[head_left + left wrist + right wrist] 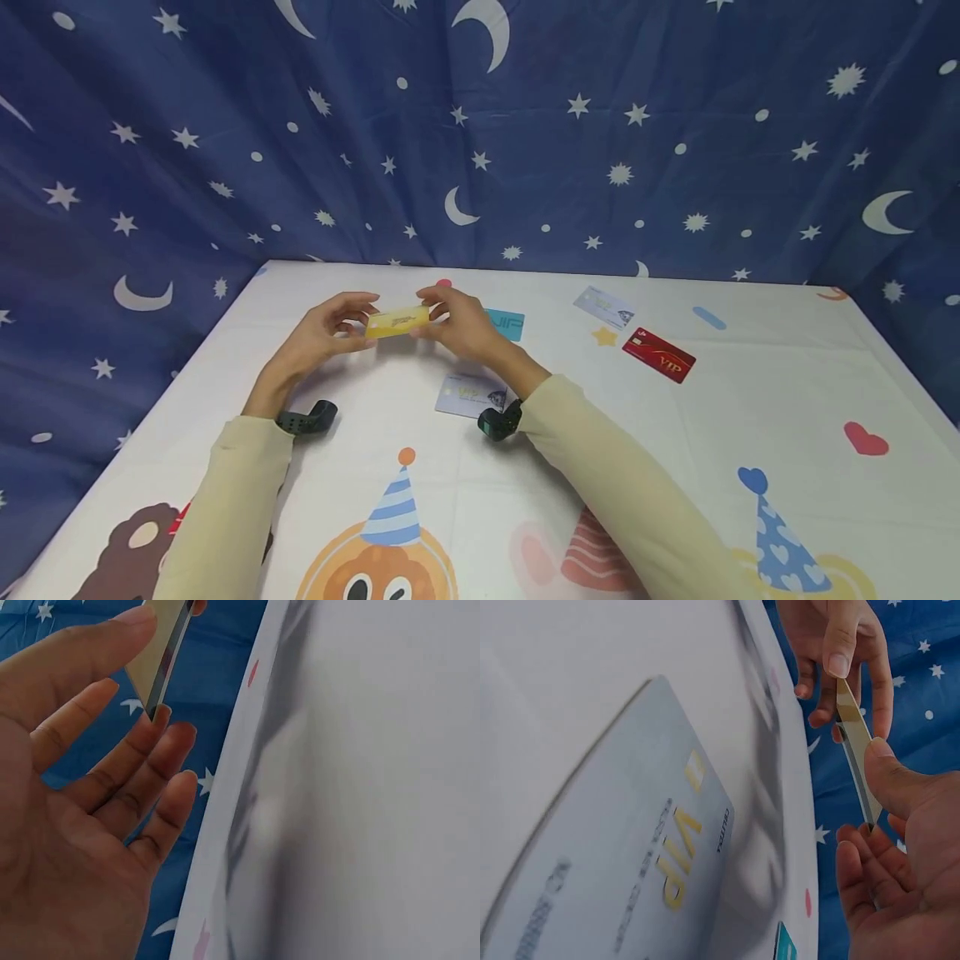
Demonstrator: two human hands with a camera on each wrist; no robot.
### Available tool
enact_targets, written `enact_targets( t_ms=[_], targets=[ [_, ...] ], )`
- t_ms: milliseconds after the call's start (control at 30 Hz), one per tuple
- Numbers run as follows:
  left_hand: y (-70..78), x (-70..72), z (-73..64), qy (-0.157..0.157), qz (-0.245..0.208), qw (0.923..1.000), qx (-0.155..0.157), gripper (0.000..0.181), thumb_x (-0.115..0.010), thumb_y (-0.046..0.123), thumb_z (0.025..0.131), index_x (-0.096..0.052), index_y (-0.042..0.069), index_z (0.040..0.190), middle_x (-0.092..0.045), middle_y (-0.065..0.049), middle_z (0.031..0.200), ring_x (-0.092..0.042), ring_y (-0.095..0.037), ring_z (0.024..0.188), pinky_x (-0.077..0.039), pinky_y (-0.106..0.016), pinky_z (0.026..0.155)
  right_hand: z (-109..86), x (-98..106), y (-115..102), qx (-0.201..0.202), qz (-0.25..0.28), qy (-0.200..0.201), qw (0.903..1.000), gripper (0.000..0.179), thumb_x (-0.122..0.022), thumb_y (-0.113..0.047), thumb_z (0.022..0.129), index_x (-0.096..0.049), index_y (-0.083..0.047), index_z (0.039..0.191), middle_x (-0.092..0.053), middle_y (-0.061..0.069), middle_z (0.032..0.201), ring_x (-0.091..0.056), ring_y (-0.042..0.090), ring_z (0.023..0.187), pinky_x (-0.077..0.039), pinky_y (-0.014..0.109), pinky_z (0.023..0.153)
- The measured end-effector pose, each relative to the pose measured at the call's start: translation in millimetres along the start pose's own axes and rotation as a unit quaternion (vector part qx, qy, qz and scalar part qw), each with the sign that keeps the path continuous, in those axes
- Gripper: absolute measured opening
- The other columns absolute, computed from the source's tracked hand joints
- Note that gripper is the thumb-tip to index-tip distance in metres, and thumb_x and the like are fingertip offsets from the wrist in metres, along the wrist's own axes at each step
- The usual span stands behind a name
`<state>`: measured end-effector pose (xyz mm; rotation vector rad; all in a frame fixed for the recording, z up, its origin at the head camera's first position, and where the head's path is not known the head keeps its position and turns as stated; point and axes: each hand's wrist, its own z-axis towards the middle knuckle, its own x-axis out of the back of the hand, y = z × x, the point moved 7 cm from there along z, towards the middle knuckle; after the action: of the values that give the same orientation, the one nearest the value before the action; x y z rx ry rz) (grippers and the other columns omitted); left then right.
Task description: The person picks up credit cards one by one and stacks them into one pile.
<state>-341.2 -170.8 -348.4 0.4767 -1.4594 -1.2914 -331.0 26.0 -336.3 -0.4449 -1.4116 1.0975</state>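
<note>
Above the far left part of the table, a yellow card (397, 322) is held by its two short ends. My left hand (321, 333) pinches its left end between thumb and fingers, and my right hand (463, 327) pinches the right end. In the right wrist view the yellow card (859, 746) is seen nearly edge-on, with a greyish layer along its underside. The left wrist view shows the left thumb (112, 645) on its face and the lower fingers spread out loosely. Under my right wrist lies a silver VIP card (459, 400); a teal card (512, 325) is partly hidden behind the right hand.
Farther right on the white printed tablecloth (780, 400) lie another silver card (600, 305) and a red VIP card (658, 355). A blue curtain (540, 158) with moons and stars hangs behind the table. Each wrist wears a dark strap.
</note>
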Motion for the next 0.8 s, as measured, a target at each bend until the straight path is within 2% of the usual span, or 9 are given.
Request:
enact_targets(
  t_ms=[200, 433, 667, 800],
  targets=[
    [15.7, -10.7, 1.1, -0.02, 0.017, 0.9995, -0.014, 0.065, -0.076, 0.001, 0.078, -0.049, 0.005, 0.137, -0.054, -0.018, 0.126, -0.053, -0.027, 0.106, -0.042, -0.037, 0.089, -12.4, 9, -2, 0.009, -0.012, -0.004, 0.9999, 0.059, -0.077, -0.018, 0.082, -0.053, -0.004, 0.133, -0.058, 0.007, 0.117, -0.057, 0.021, 0.103, -0.048, 0.022, 0.081],
    [32.5, -22.8, 1.6, -0.034, 0.041, 0.9982, -0.025, 0.063, -0.077, 0.002, 0.078, -0.052, 0.008, 0.135, -0.055, -0.014, 0.124, -0.053, -0.027, 0.104, -0.042, -0.043, 0.089, -28.0, 23, -6, 0.018, -0.026, 0.004, 0.9995, 0.062, -0.081, -0.02, 0.078, -0.054, -0.008, 0.133, -0.059, 0.006, 0.114, -0.057, 0.02, 0.102, -0.049, 0.032, 0.086],
    [47.2, -44.3, -2.6, -0.034, 0.044, 0.9966, -0.061, 0.062, -0.074, -0.001, 0.079, -0.051, 0.008, 0.136, -0.056, -0.012, 0.123, -0.051, -0.026, 0.104, -0.039, -0.044, 0.089, -50.1, 37, -3, 0.021, -0.038, 0.0, 0.999, 0.061, -0.081, -0.018, 0.078, -0.055, -0.007, 0.132, -0.058, 0.005, 0.114, -0.056, 0.022, 0.102, -0.049, 0.033, 0.086],
    [52.7, -55.6, -4.3, -0.037, 0.054, 0.9956, -0.067, 0.062, -0.074, -0.003, 0.078, -0.052, 0.009, 0.134, -0.057, -0.009, 0.12, -0.05, -0.027, 0.103, -0.038, -0.044, 0.088, -61.5, 43, -1, 0.03, -0.047, 0.003, 0.9984, 0.06, -0.081, -0.017, 0.078, -0.055, -0.006, 0.131, -0.057, 0.005, 0.112, -0.055, 0.021, 0.1, -0.049, 0.033, 0.085]
  ],
)
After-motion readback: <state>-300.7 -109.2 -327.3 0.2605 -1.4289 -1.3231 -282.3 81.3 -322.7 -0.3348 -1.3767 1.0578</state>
